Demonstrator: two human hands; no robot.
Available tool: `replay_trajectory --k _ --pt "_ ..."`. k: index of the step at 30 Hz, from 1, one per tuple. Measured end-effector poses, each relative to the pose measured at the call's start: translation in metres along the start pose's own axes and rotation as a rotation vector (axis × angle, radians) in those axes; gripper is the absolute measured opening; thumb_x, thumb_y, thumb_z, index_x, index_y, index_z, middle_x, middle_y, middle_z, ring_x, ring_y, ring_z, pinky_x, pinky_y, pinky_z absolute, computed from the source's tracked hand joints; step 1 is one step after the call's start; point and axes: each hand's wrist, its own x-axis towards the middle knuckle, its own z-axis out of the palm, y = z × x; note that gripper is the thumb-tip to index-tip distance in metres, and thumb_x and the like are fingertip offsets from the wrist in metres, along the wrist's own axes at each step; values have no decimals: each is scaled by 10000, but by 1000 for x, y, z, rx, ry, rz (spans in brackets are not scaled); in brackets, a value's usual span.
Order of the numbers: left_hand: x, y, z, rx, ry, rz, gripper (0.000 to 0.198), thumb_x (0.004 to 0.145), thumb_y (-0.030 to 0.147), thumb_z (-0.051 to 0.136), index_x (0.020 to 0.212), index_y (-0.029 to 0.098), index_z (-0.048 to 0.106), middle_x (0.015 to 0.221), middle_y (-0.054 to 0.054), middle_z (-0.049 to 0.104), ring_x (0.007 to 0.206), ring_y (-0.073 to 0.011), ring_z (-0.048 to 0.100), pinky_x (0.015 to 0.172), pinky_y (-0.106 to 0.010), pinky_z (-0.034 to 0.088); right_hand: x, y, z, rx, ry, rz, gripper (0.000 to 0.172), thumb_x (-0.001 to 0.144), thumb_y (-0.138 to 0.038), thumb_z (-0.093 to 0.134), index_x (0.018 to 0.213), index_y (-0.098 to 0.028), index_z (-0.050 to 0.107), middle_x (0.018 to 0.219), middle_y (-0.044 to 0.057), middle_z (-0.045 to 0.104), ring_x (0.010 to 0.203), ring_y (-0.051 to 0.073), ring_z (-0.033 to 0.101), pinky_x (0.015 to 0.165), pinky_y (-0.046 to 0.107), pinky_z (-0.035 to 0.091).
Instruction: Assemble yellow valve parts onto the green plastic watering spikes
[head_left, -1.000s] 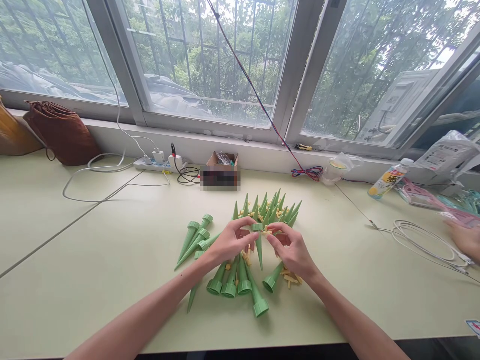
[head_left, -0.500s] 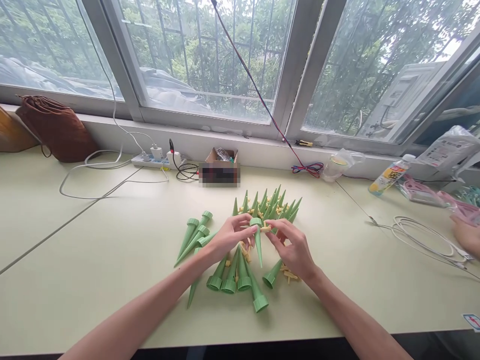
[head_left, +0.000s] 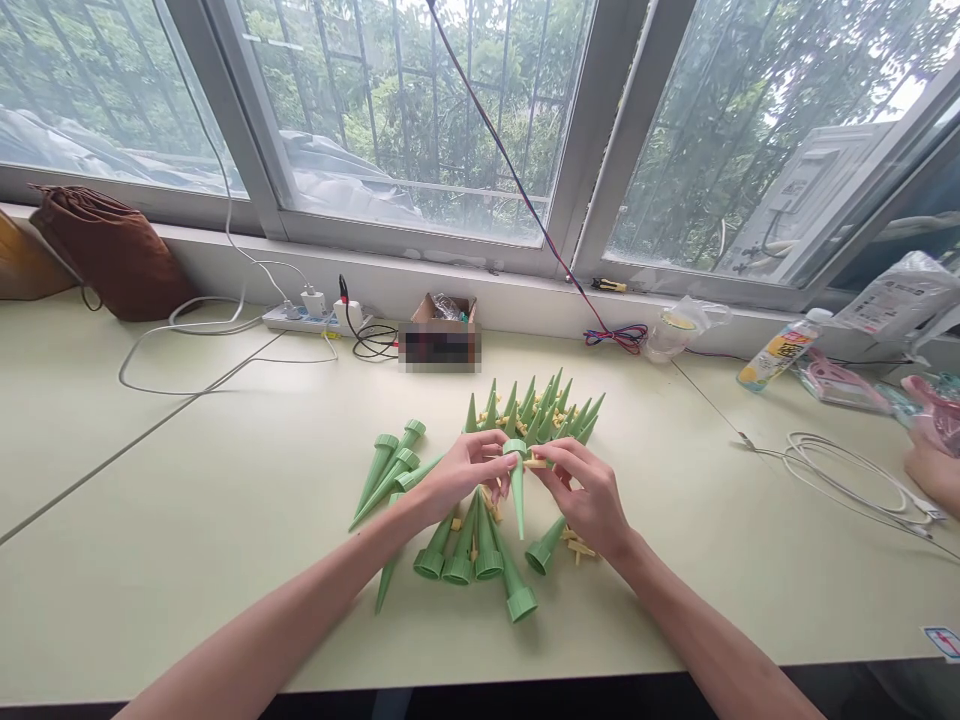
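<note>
In the head view, at the centre of the frame, a green plastic cone spike (head_left: 516, 485) is held point-down above the pale green table (head_left: 225, 540), gripped near its wide collar by the left hand (head_left: 459, 478). A small yellow insert (head_left: 535, 462) is pinched between thumb and forefinger of the right hand (head_left: 589, 498) and is held against the collar of the spike.

Judging by how things lie, the work seems only partly done. A cluster of spikes (head_left: 540, 410) lies just above the hands with yellow pieces scattered among them. A row of spikes (head_left: 472, 555) lies below the hands, collars toward the lower edge. A few more (head_left: 390, 470) lie to the left. Loose yellow inserts (head_left: 577, 548) are seen beneath the right hand.

Both forearms are stretched from the lower edge toward the centre, wrists bent inward, fingertips nearly meeting. At the right edge, another person's hand (head_left: 934, 465) is seen beside white cables (head_left: 847, 475).
</note>
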Motion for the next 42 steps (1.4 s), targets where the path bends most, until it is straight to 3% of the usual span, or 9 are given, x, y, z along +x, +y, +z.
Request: replay_trajectory --k 16,28,31,37,42 --pt "-1 1 1 65 -18 8 342 844 464 678 893 138 585 752 -25 629 596 -109 572 569 -235 478 -1 2 2 48 -9 2 167 966 -253 563 995 -202 719 900 77 679 683 157 585 538 283 487" --pt "-5 -3 5 372 65 107 261 900 405 598 1034 190 536 631 28 576 535 -124 537 545 -242 474 -3 6 4 93 -50 116 174 953 -316 584 935 -193 706 817 57 643 644 158 548 550 286 456" --pt "-6 -1 7 449 84 174 205 905 366 584 1011 194 550 706 14 591 561 -122 555 574 -247 493 -4 7 4 90 -57 135 195 955 -342 581 934 -193 704 801 54 638 637 159 548 543 286 456" --pt "-4 -2 8 517 88 269 155 914 326 559 995 195 578 1045 -49 631 602 -97 575 640 -267 545 -2 6 4 89 -67 173 223 939 -385 596 884 -196 702 754 45 631 610 157 537 533 281 445" --pt "-4 -4 7 518 74 273 151 920 310 553 1012 197 591 1112 -53 625 611 -92 584 633 -251 544 -1 3 3 196 -113 303 213 906 -376 624 827 -188 685 723 31 619 517 125 488 464 262 407"
